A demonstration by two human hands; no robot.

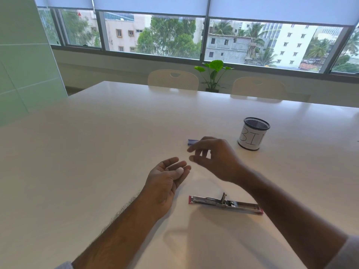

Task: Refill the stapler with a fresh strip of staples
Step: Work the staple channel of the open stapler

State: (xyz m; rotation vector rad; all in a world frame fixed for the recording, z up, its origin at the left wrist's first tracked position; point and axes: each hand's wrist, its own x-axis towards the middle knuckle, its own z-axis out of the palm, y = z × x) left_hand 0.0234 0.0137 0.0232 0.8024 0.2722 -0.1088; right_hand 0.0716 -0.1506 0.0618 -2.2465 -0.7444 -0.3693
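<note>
Table, white, beneath windows; stapler lies open; both hands' fingers relaxed, empty.

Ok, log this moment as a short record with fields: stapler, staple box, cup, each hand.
stapler: red-ended metal stapler lies swung fully open and flat on the white table, nearest the person
staple box: small purple box beyond the hands, partly hidden by the right hand
cup: black mesh cup with a white paper label, upright, far right
left hand: left hand palm up, fingers relaxed; whether it holds staples is unclear
right hand: right hand raised above the table, fingers loosely bent, blurred
</note>
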